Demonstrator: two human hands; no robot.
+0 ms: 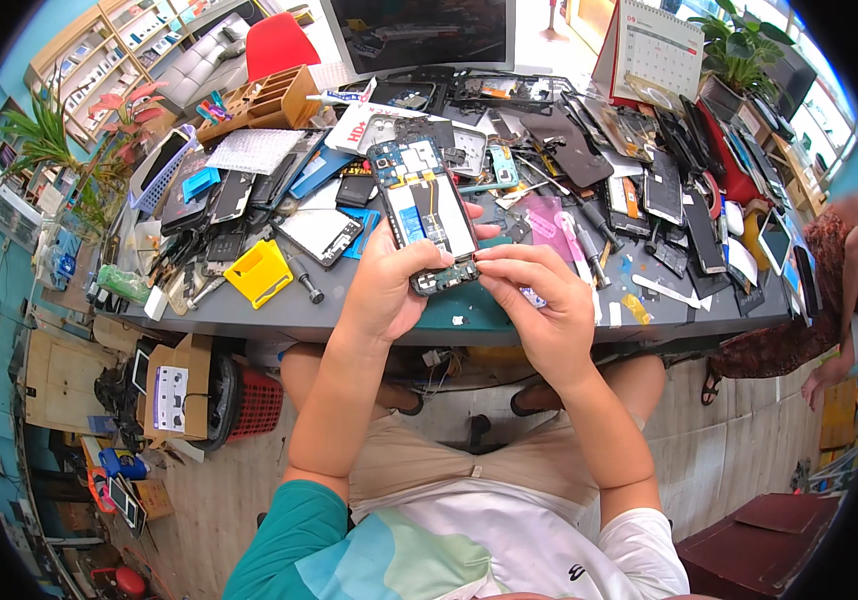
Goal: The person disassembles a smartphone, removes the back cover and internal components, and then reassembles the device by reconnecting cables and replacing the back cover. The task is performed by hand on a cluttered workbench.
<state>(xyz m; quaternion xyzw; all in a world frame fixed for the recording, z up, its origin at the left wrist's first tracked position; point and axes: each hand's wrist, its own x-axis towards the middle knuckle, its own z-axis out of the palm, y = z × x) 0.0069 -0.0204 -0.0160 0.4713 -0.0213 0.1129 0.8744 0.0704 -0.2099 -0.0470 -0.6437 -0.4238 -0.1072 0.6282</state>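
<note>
Two hands (386, 285) on opened phone (431, 208), dark slab (161, 157) in lilac basket (175, 172)

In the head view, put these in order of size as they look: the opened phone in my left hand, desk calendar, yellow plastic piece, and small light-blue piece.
Largest: opened phone and desk calendar, too close to rank.
Next: yellow plastic piece.
Smallest: light-blue piece.

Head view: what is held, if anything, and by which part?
An opened phone, held by its lower half in the left hand; the right hand is at its lower right corner.
</note>
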